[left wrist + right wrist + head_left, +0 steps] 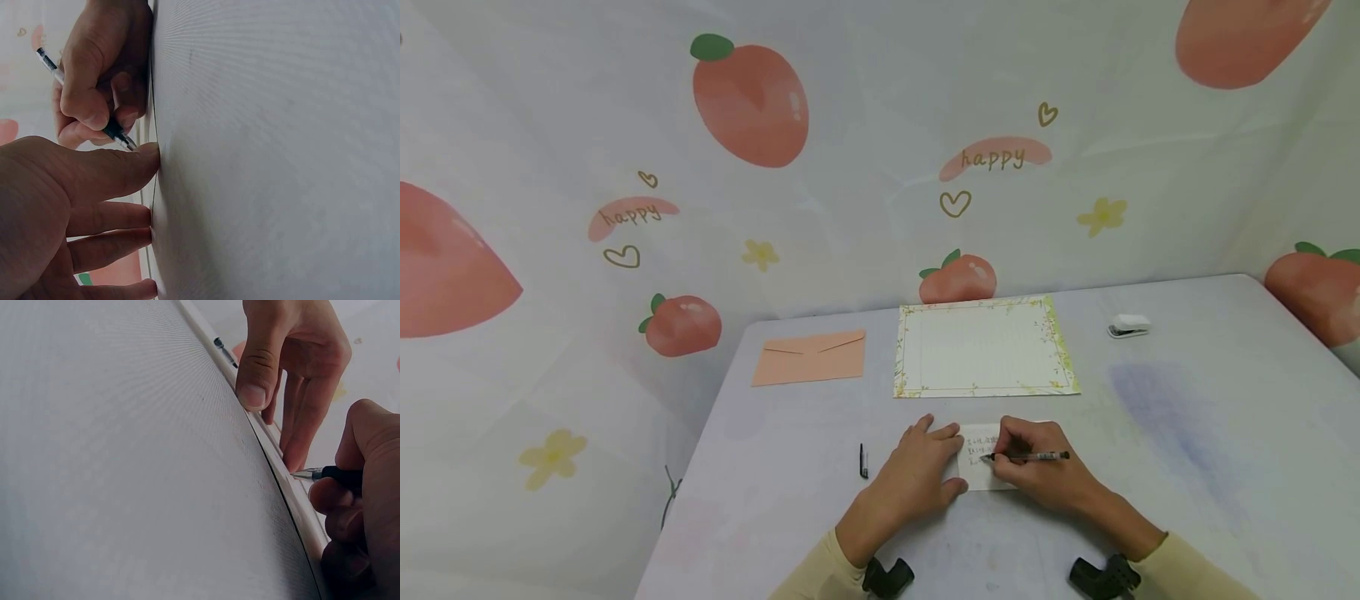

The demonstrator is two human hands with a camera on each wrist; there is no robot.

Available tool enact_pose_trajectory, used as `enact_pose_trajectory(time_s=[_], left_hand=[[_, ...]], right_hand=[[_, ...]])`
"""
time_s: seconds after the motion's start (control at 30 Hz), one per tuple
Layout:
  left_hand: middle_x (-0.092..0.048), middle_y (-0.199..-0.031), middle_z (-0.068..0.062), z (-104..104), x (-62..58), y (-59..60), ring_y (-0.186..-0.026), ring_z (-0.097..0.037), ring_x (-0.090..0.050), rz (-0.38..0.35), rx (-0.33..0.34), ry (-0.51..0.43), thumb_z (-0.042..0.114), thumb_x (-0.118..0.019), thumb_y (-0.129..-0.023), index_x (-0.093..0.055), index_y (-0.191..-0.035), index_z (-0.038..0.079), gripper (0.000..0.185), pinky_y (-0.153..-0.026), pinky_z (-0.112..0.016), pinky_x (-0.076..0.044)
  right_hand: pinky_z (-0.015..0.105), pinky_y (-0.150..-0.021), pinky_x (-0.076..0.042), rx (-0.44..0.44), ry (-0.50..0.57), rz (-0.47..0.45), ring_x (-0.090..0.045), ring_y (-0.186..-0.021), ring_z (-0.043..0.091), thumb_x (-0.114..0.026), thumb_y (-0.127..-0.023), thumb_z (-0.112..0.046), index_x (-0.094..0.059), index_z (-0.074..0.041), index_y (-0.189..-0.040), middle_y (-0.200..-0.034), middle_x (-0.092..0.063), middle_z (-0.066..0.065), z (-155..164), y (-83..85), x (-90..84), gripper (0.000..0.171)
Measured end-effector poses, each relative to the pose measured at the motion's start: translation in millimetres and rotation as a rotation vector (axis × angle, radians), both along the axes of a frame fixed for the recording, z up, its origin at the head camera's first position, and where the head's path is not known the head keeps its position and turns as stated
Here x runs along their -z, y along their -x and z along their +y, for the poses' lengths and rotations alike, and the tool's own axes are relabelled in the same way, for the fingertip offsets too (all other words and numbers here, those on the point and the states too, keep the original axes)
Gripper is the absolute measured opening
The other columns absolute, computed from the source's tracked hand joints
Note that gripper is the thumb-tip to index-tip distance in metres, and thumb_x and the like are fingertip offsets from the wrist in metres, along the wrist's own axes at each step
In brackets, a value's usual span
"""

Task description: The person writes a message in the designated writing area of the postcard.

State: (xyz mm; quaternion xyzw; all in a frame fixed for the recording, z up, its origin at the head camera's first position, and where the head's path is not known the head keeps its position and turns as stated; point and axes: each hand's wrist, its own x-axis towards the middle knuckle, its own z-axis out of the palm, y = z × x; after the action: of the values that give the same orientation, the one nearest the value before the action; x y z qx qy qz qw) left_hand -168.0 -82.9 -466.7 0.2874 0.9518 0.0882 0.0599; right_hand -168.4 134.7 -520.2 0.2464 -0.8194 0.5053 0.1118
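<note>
From the head view, a peach envelope point(810, 357), a flower-bordered letter sheet point(986, 347) and a white clip point(1129, 326) lie at 10, 12 and 2 o'clock of the hands on the table point(1187, 433), with a pen cap point(863, 461) at 9 o'clock, while the left hand point(919, 471) presses flat, fingers straight, on a small written card point(977, 454). The left wrist view shows the right hand point(103, 75) pinching the pen point(115, 131), its tip by the left thumb. The right wrist view alone shows the card's edge point(294, 500) under the nib, at 9 o'clock of that hand.

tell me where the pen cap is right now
In the head view the pen cap lies on the table, just off the outer side of the left hand and nearer the camera than the peach envelope.
</note>
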Motion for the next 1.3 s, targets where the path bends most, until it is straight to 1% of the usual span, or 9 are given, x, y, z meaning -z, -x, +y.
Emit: enact_pose_trajectory(time_s=[0.23, 0.47, 0.6, 0.67, 0.93, 1.1, 1.23, 1.3], left_hand=[[-0.057, -0.146, -0.001, 1, -0.3, 1.1, -0.140, -0.038, -0.046, 0.006, 0.012, -0.002, 0.037, -0.080, -0.085, -0.064, -0.135, 0.012, 0.058, -0.112, -0.055, -0.041], [-0.058, -0.146, -0.001, 1, -0.4, 1.9, -0.139, -0.039, -0.047, 0.014, 0.023, 0.002, 0.037, -0.079, -0.086, -0.064, -0.135, 0.011, 0.057, -0.111, -0.055, -0.042], [-0.057, -0.146, -0.001, 2, -0.5, 1.8, -0.139, -0.039, -0.047, 0.012, 0.025, 0.005, 0.036, -0.079, -0.085, -0.064, -0.135, 0.011, 0.057, -0.111, -0.055, -0.042], [-0.058, -0.146, -0.001, 2, -0.5, 1.6, -0.139, -0.039, -0.047, 0.013, 0.025, 0.007, 0.036, -0.079, -0.085, -0.065, -0.135, 0.011, 0.057, -0.111, -0.055, -0.042], [-0.058, -0.145, -0.001, 1, 0.0, 1.0, -0.139, -0.039, -0.048, 0.022, 0.022, 0.008, 0.037, -0.080, -0.085, -0.065, -0.134, 0.011, 0.057, -0.109, -0.056, -0.044], [-0.058, -0.145, -0.002, 1, 0.0, 0.8, -0.139, -0.039, -0.048, 0.023, 0.022, 0.003, 0.037, -0.080, -0.085, -0.065, -0.134, 0.011, 0.057, -0.109, -0.056, -0.044], [-0.059, -0.145, -0.002, 0, 0.3, 0.6, -0.138, -0.039, -0.048, 0.024, 0.020, 0.005, 0.037, -0.080, -0.085, -0.065, -0.134, 0.011, 0.057, -0.109, -0.055, -0.044], [-0.059, -0.145, -0.002, 0, 0.8, 0.7, -0.138, -0.039, -0.048, 0.023, 0.018, 0.006, 0.037, -0.080, -0.085, -0.065, -0.134, 0.011, 0.057, -0.109, -0.055, -0.044]], right_hand=[[0.016, -0.047, -0.038, 0.019, -0.013, 0.023, -0.047, -0.058, -0.002, -0.072, -0.070, 0.010, -0.054, -0.023, -0.075, -0.067, -0.058, -0.015, 0, -1.1, -1.4, 0.038], [0.015, -0.046, -0.033, 0.021, 0.000, 0.009, -0.042, -0.055, -0.003, -0.070, -0.068, 0.011, -0.054, -0.021, -0.072, -0.062, -0.055, -0.014, -4, -6.2, -16.9, 0.036], [0.016, -0.047, -0.035, 0.022, 0.010, 0.006, -0.044, -0.056, -0.003, -0.070, -0.067, 0.011, -0.054, -0.020, -0.071, -0.063, -0.057, -0.013, -6, -9.6, -22.7, 0.035], [0.016, -0.047, -0.036, 0.019, 0.012, 0.003, -0.045, -0.056, -0.003, -0.070, -0.067, 0.011, -0.054, -0.020, -0.071, -0.063, -0.058, -0.013, -6, -10.2, -22.1, 0.035], [0.016, -0.047, -0.035, 0.042, -0.003, 0.007, -0.044, -0.056, -0.002, -0.070, -0.068, 0.011, -0.054, -0.021, -0.072, -0.064, -0.057, -0.013, -5, -7.7, -17.9, 0.036], [0.016, -0.048, -0.035, 0.017, 0.006, 0.006, -0.044, -0.056, -0.001, -0.071, -0.067, 0.012, -0.055, -0.020, -0.072, -0.063, -0.057, -0.012, -5, -5.4, -11.8, 0.036], [0.015, -0.048, -0.036, -0.006, 0.015, 0.012, -0.045, -0.057, -0.002, -0.072, -0.067, 0.011, -0.054, -0.022, -0.072, -0.064, -0.056, -0.015, -1, -2.5, -5.7, 0.038], [0.016, -0.048, -0.037, -0.002, 0.020, 0.014, -0.046, -0.056, -0.001, -0.072, -0.068, 0.010, -0.054, -0.023, -0.072, -0.064, -0.056, -0.016, 0, -1.7, -4.6, 0.038]])
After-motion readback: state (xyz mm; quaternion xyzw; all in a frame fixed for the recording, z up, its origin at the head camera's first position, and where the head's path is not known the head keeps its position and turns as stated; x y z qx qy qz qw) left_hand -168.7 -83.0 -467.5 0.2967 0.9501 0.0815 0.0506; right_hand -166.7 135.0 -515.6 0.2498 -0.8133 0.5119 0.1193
